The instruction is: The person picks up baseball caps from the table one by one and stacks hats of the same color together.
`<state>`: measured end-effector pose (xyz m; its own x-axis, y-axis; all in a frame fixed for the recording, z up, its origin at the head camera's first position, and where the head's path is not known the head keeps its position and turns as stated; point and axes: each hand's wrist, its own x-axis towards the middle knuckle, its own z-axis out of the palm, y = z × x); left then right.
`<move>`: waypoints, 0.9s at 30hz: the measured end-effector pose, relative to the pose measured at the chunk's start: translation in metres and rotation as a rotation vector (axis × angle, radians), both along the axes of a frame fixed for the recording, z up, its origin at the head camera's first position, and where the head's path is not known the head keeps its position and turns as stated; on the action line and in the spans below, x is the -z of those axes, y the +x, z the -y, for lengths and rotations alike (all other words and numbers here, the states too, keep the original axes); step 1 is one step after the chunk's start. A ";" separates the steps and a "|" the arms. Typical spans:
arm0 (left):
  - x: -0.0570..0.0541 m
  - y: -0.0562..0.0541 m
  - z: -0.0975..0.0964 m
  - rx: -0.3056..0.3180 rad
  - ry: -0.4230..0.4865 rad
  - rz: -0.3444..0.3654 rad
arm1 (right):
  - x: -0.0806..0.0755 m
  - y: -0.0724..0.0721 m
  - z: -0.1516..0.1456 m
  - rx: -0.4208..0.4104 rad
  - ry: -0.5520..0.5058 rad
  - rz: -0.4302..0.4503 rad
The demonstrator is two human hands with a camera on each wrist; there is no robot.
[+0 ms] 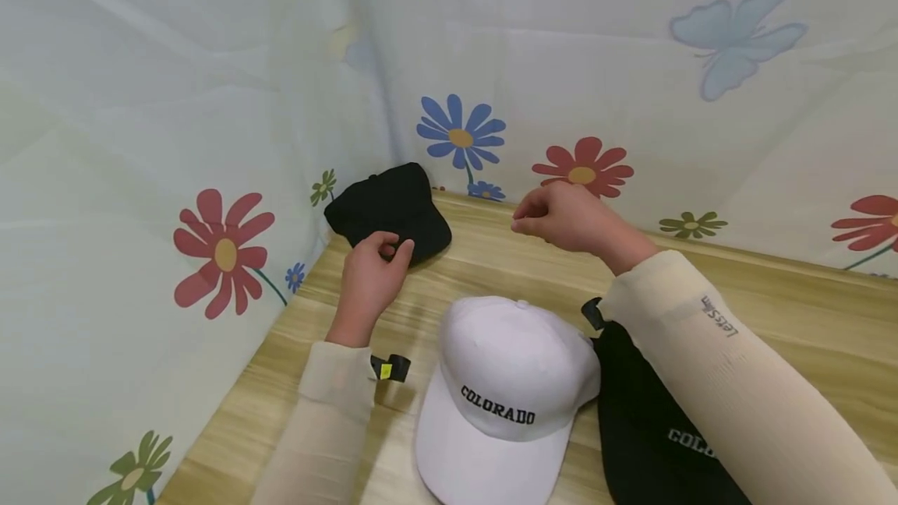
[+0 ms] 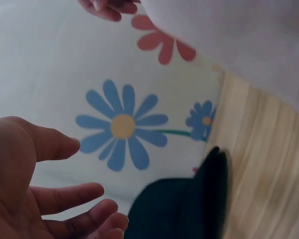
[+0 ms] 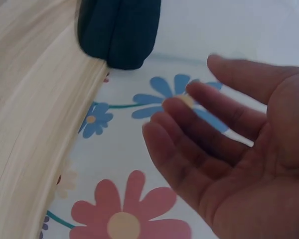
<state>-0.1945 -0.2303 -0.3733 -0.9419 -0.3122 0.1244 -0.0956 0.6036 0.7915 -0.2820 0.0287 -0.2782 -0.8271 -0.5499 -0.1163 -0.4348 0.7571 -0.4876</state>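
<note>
Fingers loosely bent and apart, my left hand (image 1: pixel 367 287) hovers at the near side of a black cap (image 1: pixel 389 205) in the back left corner. Nothing is in its grasp, and in the left wrist view the cap (image 2: pixel 169 209) lies beyond the fingertips. My right hand (image 1: pixel 570 217) is raised near the back wall, to the right of that cap, its relaxed fingers holding nothing. Below and between the hands sits a white cap (image 1: pixel 515 349) lettered COLORADO, brim towards me. A second black cap (image 1: pixel 648 411) lies beside it, partly hidden under my right forearm.
All the caps lie on a wood-grain tabletop (image 1: pixel 484 256). White cloth walls (image 1: pixel 281 61) printed with flowers and a butterfly close off the left side and the back. A pale blurred shape (image 2: pixel 239 35) fills the upper right of the left wrist view.
</note>
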 end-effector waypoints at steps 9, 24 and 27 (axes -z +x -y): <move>0.027 -0.023 0.024 -0.082 0.057 0.183 | 0.020 -0.034 0.009 -0.051 0.002 0.123; 0.062 -0.060 0.052 -0.170 -0.123 0.231 | 0.061 -0.074 0.036 -0.087 0.022 0.223; 0.066 -0.063 0.052 -0.176 -0.175 0.238 | 0.070 -0.079 0.043 -0.102 0.052 0.227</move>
